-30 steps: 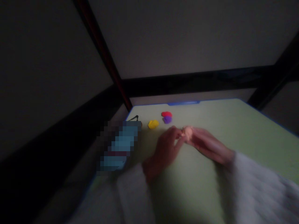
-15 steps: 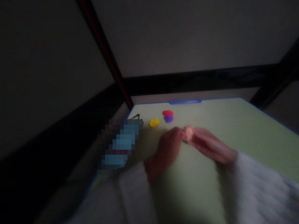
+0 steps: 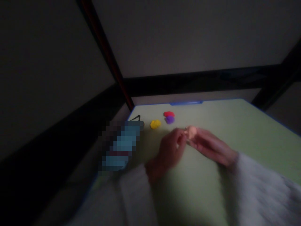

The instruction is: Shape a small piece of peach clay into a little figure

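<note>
A soft lump of peach modelling clay (image 3: pixel 192 132) is held above the table between the two hands. My right hand (image 3: pixel 213 146) grips it from the right, its fingers closed around the lump's side. My left hand (image 3: pixel 169 149) has thumb and fingers pinched at the lump's left edge, on a small bit of the same clay. Beyond the hands lie a yellow clay lump (image 3: pixel 155 124), a purple clay lump (image 3: pixel 170 119) and a red clay lump (image 3: pixel 169 114). The purple one touches the red one.
The pale tabletop (image 3: pixel 225 116) has a blue edge and a blue handle-like strip (image 3: pixel 186 103) at the back. A blurred-out light-blue object (image 3: pixel 124 144) with a dark loop stands along the left edge. Dark-trimmed walls rise behind the table.
My left fingers have drawn back slightly to the left, and more of the peach clay shows. My right hand and the other lumps stay nearly where they were.
</note>
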Tool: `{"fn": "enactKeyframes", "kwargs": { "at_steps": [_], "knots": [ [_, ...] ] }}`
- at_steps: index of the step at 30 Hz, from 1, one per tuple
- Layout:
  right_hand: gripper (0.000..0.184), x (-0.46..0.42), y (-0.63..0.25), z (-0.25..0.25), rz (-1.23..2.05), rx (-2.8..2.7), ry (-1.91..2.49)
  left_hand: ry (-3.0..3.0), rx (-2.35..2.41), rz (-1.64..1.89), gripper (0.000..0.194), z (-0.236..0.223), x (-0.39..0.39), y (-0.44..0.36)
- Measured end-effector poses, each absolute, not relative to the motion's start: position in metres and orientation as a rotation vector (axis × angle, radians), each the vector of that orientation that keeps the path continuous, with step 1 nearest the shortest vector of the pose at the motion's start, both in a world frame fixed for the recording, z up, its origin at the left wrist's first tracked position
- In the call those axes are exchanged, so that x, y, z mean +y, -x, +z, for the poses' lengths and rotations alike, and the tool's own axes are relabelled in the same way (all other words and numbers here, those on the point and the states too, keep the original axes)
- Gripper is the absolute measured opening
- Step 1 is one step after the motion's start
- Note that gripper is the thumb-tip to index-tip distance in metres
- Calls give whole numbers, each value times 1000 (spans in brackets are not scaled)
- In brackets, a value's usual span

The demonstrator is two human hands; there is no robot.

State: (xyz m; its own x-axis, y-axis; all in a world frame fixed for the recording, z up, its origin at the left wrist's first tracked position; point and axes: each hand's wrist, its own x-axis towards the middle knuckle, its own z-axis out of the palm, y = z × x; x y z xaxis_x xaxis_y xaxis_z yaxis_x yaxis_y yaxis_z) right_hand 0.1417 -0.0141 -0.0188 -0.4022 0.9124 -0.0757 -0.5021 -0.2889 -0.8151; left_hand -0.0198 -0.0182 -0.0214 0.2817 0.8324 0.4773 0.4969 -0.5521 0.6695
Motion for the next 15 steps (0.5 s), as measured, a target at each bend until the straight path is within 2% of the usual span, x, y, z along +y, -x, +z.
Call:
{"fn": "enactKeyframes", "kwargs": {
  "at_steps": [5,11,15],
  "knots": [
    [10,-18,-138,-13,1664,-1082,711,-2134,1232,1209,8,-24,-16,22],
    [22,-17,-136,-15,1324,-1349,882,-2113,1267,1199,12,-24,-16,21],
    [19,-17,-138,-13,1219,-1450,918,-2149,1280,1177,14,-25,-15,21]
  ]
}}
